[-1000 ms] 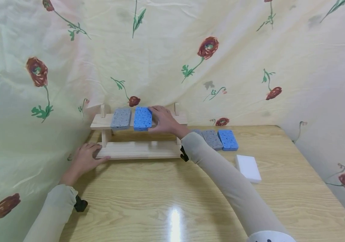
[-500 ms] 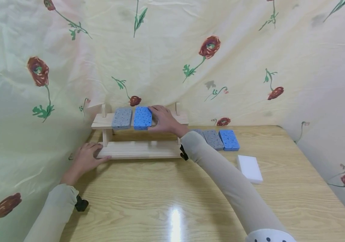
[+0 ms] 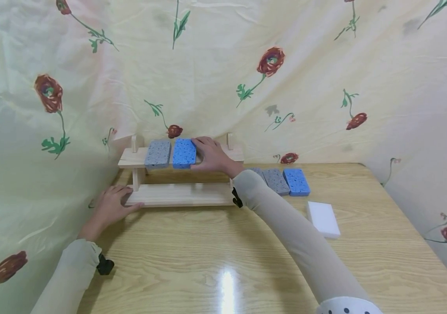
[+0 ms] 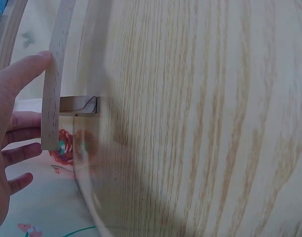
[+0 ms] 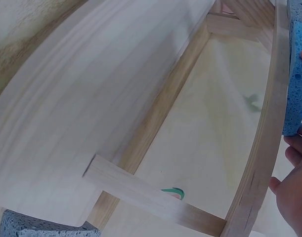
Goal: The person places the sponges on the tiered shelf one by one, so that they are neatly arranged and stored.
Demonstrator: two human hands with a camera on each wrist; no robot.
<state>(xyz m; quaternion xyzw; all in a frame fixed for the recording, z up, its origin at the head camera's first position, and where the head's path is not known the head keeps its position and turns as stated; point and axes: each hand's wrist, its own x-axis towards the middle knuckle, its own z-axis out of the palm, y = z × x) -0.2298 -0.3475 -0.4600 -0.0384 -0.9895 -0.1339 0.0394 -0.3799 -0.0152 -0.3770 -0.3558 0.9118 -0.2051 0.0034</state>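
Note:
A two-tier wooden rack (image 3: 180,195) stands at the back left of the table. My left hand (image 3: 110,206) grips the left end of its lower board, thumb along the front edge; in the left wrist view the fingers (image 4: 23,127) reach round the board (image 4: 54,84). On the upper board, my right hand (image 3: 212,156) holds a speckled blue sponge (image 3: 184,153) by its right side. The right wrist view shows that blue sponge (image 5: 298,84) against the upper board's edge (image 5: 262,148). Left of it, a speckled grey sponge (image 3: 158,154) lies on the same board, a small gap between them.
Right of the rack, grey sponges (image 3: 275,181) and another blue sponge (image 3: 296,182) lie in a row on the wooden table (image 3: 168,261), one partly hidden by my right sleeve. A white sponge block (image 3: 323,219) lies nearer. Flowered cloth (image 3: 208,78) hangs behind.
Both hands stay in place. The blue sponge under my right hand has hardly moved; the head view shifts only slightly.

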